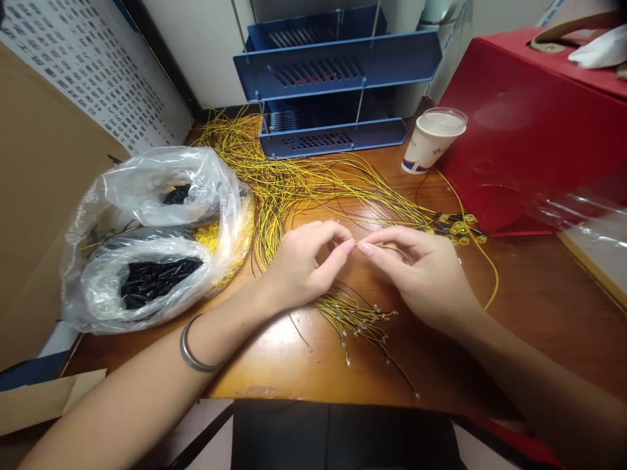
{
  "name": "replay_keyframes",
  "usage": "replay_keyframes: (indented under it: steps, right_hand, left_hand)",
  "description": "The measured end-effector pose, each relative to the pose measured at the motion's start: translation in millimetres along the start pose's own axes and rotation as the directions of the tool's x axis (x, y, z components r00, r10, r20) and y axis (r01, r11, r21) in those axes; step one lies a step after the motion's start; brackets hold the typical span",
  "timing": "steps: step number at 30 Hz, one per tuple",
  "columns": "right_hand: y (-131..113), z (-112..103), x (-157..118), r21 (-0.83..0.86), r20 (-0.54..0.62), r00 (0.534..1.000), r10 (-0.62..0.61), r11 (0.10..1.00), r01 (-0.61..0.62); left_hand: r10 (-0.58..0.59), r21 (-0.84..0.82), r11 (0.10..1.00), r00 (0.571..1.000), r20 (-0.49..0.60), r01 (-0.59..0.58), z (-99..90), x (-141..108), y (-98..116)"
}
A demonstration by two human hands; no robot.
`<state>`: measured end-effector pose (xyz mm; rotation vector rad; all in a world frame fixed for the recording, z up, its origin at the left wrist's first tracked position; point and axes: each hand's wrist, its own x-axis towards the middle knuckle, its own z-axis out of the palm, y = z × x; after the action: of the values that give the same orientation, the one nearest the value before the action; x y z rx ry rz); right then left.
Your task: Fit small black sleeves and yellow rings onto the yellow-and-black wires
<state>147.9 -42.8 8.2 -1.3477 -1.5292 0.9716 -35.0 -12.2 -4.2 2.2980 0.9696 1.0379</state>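
My left hand [308, 261] and my right hand [424, 274] meet fingertip to fingertip above the wooden table [539, 313]. Both pinch a thin wire; a dark strand [392, 248] runs along the right fingers. What sits right at the fingertips is too small to make out. Below the hands lies a fan of yellow and black wires [343, 313] with small clear tips. Behind them spreads a large tangle of yellow and black wires [289, 176]. To the right, a bundle of black pieces with yellow ends [458, 228] rests on the table.
Clear plastic bags [147, 320] holding black parts [159, 281] and yellow parts [208, 236] stand on the left. At the back are a blue tray rack [337, 65] and a paper cup [431, 143]. A red box [533, 124] occupies the right back.
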Motion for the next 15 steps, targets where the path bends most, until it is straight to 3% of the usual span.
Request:
replay_keyframes:
  steps: [7, 15]
  right_hand:
    - [-5.3, -1.9, -1.0, -0.004, -0.006, 1.000, -0.030, 1.000, 0.030]
    - [-1.7, -0.2, -0.2, 0.039, 0.046, 0.996, 0.082, 0.996, -0.084]
  left_hand:
    - [-0.033, -0.015, 0.999, 0.999, 0.011, 0.034, -0.2, 0.0, 0.7]
    - [-0.047, -0.026, 0.999, 0.998, 0.036, 0.048, -0.1, 0.4, 0.0]
